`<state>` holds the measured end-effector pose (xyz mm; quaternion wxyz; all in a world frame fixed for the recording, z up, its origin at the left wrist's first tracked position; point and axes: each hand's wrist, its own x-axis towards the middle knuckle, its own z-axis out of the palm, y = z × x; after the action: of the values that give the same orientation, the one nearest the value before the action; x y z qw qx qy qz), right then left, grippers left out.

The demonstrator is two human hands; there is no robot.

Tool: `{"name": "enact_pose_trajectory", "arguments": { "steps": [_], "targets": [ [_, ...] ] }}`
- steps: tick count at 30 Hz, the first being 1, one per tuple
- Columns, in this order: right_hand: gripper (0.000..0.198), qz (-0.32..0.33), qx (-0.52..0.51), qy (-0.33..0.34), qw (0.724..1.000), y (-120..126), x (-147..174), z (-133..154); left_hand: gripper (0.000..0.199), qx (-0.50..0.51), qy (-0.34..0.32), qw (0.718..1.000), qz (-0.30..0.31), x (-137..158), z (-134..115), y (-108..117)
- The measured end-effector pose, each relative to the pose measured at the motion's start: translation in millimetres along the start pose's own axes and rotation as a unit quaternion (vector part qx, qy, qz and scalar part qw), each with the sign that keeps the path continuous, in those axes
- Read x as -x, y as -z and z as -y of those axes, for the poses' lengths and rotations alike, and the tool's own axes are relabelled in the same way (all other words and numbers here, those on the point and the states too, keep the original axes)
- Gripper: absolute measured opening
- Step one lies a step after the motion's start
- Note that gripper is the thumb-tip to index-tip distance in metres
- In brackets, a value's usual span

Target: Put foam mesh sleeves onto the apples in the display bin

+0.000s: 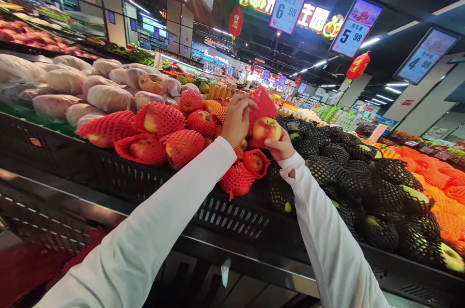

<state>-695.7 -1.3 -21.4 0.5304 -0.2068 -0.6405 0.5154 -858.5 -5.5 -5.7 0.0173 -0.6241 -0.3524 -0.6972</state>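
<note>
My right hand (283,146) grips a red-and-yellow apple (267,131), its thumb across the near side. Just left of it, my left hand (237,118) is closed on a red foam net sleeve (262,103), which stands up behind the apple. The apple's lower back is hidden, so I cannot tell whether the sleeve still touches it. Below both hands lies an apple in a red net (253,162). More netted apples (160,119) are heaped to the left of my left hand.
Bagged pale fruit (111,98) fills the left of the stand. Green apples in black nets (341,167) are piled at the right, with orange-netted fruit (441,177) beyond. A black slotted rim (232,218) runs along the front. Price signs (290,2) hang overhead.
</note>
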Motion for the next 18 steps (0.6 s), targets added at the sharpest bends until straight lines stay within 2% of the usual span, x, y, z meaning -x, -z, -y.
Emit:
{"name": "enact_pose_trajectory", "arguments": {
  "steps": [5, 8, 11, 15, 18],
  "targets": [
    [0.071, 0.002, 0.017, 0.01, 1.0, -5, 3, 7, 0.011, -0.001, 0.122, 0.992, 0.023, 2, 8, -9],
    [0.071, 0.008, 0.021, 0.006, 1.0, -6, 3, 8, 0.014, 0.021, 0.162, 0.986, 0.03, 3, 14, -12],
    [0.07, 0.01, 0.021, 0.005, 1.0, -5, 2, 7, 0.018, 0.01, 0.15, 0.988, 0.045, 2, 16, -9],
    [0.066, 0.003, 0.022, 0.01, 1.0, -2, -1, 3, 0.011, -0.07, 0.082, 0.993, 0.048, 2, 14, -5],
    [0.069, -0.018, 0.03, 0.024, 0.999, 2, -5, -2, 0.005, -0.082, 0.041, 0.995, 0.039, 2, 11, -4]
  ]
}}
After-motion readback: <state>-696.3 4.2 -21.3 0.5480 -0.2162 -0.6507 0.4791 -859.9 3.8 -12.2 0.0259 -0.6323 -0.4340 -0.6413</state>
